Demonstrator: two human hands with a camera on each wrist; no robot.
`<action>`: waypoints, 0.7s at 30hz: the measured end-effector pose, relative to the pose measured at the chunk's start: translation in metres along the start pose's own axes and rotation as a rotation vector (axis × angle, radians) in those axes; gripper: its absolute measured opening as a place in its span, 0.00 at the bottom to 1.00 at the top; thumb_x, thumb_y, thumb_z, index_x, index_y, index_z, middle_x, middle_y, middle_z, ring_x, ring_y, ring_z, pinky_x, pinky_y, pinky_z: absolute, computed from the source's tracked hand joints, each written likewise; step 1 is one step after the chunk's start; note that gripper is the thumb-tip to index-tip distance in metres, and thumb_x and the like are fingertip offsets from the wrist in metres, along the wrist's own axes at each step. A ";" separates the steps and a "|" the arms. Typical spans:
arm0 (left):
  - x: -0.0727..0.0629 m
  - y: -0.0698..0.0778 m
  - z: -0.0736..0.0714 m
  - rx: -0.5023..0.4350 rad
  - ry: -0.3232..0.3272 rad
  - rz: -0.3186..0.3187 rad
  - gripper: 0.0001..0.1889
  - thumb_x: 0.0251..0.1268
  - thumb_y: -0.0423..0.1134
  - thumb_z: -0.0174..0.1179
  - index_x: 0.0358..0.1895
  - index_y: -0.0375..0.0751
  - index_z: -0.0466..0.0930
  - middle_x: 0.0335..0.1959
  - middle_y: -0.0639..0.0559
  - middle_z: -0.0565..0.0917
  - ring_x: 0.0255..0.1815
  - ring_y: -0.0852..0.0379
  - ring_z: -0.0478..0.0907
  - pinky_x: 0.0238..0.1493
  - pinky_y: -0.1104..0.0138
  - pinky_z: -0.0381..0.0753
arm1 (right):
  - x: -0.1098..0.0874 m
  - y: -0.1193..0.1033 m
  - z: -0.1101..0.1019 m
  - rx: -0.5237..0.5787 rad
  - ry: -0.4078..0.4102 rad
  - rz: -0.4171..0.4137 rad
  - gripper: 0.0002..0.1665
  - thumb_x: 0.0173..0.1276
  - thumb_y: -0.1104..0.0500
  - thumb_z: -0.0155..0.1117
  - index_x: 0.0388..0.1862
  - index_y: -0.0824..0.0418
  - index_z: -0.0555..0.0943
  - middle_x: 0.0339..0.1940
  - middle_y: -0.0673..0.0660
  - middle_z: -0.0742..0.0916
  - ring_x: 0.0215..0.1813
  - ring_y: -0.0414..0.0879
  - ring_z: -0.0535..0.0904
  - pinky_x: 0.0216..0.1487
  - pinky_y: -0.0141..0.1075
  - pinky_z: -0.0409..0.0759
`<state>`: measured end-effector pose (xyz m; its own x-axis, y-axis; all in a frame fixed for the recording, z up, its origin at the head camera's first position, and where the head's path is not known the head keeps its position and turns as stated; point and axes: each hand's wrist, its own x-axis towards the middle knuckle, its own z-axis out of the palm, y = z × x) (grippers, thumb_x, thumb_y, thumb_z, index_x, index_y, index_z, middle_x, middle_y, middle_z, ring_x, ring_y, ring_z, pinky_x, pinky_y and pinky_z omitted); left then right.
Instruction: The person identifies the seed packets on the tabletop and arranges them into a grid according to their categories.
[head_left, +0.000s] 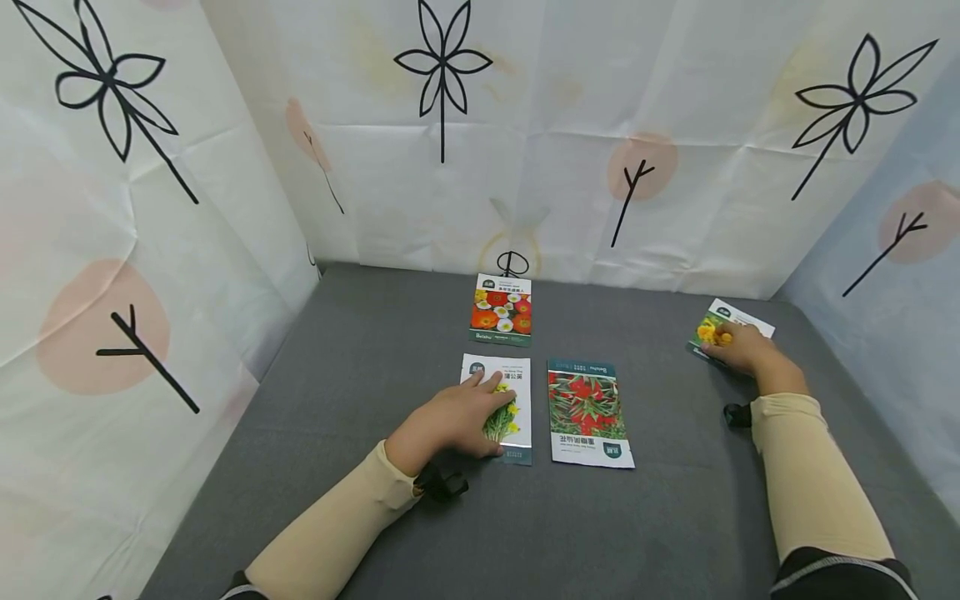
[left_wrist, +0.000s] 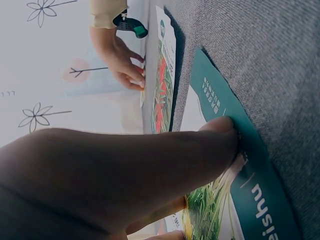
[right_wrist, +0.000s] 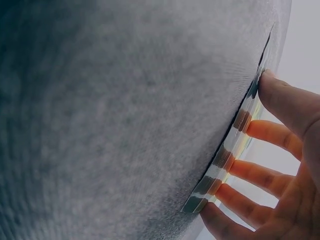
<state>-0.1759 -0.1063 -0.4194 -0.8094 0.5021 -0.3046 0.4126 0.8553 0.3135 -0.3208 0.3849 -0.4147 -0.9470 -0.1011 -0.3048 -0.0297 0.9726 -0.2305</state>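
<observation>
A white and green seed packet with yellow flowers (head_left: 512,450) lies on the grey table, left of centre. My left hand (head_left: 457,417) rests across it with fingers spread; in the left wrist view the thumb (left_wrist: 220,131) touches its green end band. At the far right, my right hand (head_left: 741,348) has its fingertips on another seed packet (head_left: 750,320) picturing yellow blooms. From the right wrist, the thumb (right_wrist: 285,97) and spread fingers touch that packet (right_wrist: 225,155), which lies tilted in the view against the cloth.
Beside the left hand's packet lies a red-flower seed packet (head_left: 588,408), its print upside down. Farther back, a packet with red, orange and white flowers (head_left: 501,310) lies near the rear wall. White patterned cloth walls (head_left: 555,192) border the grey table (head_left: 375,333) at back and sides.
</observation>
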 end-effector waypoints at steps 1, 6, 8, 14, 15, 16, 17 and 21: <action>0.000 0.000 0.000 -0.001 0.000 0.000 0.44 0.64 0.56 0.74 0.83 0.54 0.67 0.88 0.46 0.57 0.89 0.37 0.49 0.80 0.43 0.67 | 0.000 -0.001 0.000 0.000 -0.001 -0.002 0.41 0.81 0.47 0.55 0.71 0.83 0.63 0.64 0.88 0.70 0.64 0.81 0.68 0.67 0.74 0.66; -0.001 0.000 -0.001 -0.004 0.001 0.001 0.44 0.64 0.55 0.74 0.82 0.54 0.67 0.88 0.45 0.57 0.89 0.37 0.49 0.80 0.42 0.67 | 0.000 -0.004 0.000 0.008 -0.008 0.001 0.42 0.81 0.46 0.55 0.71 0.83 0.62 0.65 0.88 0.70 0.65 0.82 0.68 0.68 0.74 0.66; -0.001 0.001 -0.001 -0.005 0.002 0.002 0.44 0.64 0.55 0.74 0.82 0.54 0.67 0.88 0.45 0.57 0.89 0.37 0.49 0.80 0.42 0.66 | 0.000 -0.006 0.000 0.008 -0.008 0.007 0.42 0.81 0.47 0.55 0.72 0.83 0.62 0.66 0.88 0.70 0.65 0.81 0.68 0.68 0.74 0.66; -0.001 0.000 -0.001 -0.004 0.007 0.007 0.44 0.64 0.55 0.74 0.82 0.53 0.67 0.88 0.45 0.57 0.89 0.36 0.50 0.80 0.42 0.67 | 0.003 -0.007 0.000 0.001 -0.009 0.006 0.42 0.81 0.47 0.56 0.72 0.83 0.62 0.66 0.88 0.70 0.66 0.82 0.67 0.69 0.74 0.66; -0.001 0.000 -0.001 -0.006 0.007 0.008 0.44 0.64 0.55 0.74 0.82 0.53 0.67 0.88 0.45 0.57 0.89 0.36 0.50 0.80 0.42 0.67 | 0.004 -0.007 0.001 0.000 -0.008 0.004 0.42 0.81 0.46 0.56 0.72 0.83 0.62 0.66 0.88 0.70 0.66 0.82 0.67 0.69 0.74 0.66; -0.001 0.000 -0.001 -0.007 0.007 0.008 0.44 0.64 0.55 0.74 0.82 0.53 0.67 0.88 0.45 0.57 0.89 0.36 0.50 0.80 0.42 0.67 | 0.004 -0.007 0.001 0.002 -0.006 0.005 0.42 0.81 0.46 0.56 0.72 0.83 0.62 0.66 0.87 0.70 0.66 0.82 0.67 0.69 0.74 0.65; -0.001 0.000 -0.001 -0.009 0.008 0.009 0.44 0.64 0.55 0.74 0.82 0.53 0.67 0.88 0.45 0.57 0.89 0.36 0.50 0.80 0.42 0.67 | 0.005 -0.008 0.001 0.002 -0.007 0.004 0.42 0.81 0.46 0.56 0.72 0.83 0.62 0.66 0.87 0.70 0.66 0.82 0.67 0.69 0.74 0.65; 0.000 -0.001 0.000 -0.007 0.004 0.008 0.44 0.64 0.55 0.74 0.82 0.53 0.67 0.88 0.45 0.57 0.89 0.36 0.50 0.80 0.42 0.67 | 0.006 -0.009 0.002 0.000 -0.011 0.002 0.43 0.81 0.46 0.56 0.72 0.83 0.62 0.66 0.87 0.70 0.65 0.81 0.68 0.68 0.74 0.66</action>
<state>-0.1759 -0.1071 -0.4190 -0.8079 0.5083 -0.2983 0.4159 0.8503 0.3225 -0.3253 0.3750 -0.4157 -0.9435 -0.1015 -0.3154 -0.0277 0.9727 -0.2303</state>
